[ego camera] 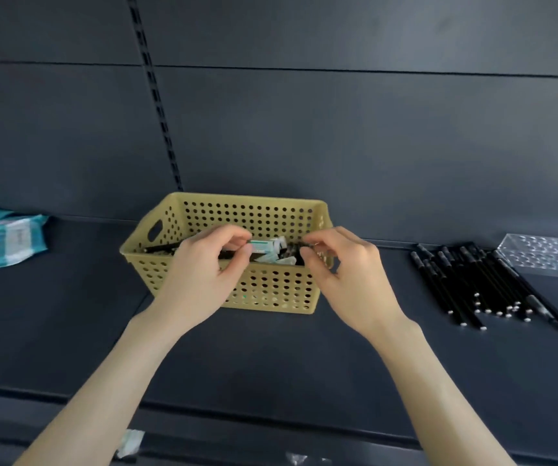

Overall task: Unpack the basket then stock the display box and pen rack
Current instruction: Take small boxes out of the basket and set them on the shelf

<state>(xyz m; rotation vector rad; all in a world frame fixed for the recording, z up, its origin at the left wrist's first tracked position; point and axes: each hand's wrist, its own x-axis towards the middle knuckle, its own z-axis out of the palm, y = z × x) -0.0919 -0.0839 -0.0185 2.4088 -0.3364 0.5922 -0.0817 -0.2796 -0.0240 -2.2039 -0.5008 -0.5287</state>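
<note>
Snagging is your risk: left hand (200,264) fingers (237,235) pinch the small green-and-white box (265,245) just over the basket (270,290), right hand (348,274) fingers pinch a black pen (292,248) beside it, and tangled contents could spill onto the shelf (69,331).

Shelf (69,314): basket (270,290), pens (472,284), rack (546,257), packets (11,240).

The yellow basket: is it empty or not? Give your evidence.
Not empty: inside the basket the left hand pinches a white-and-green box and the right hand a black pen; more pens lie there.
</note>
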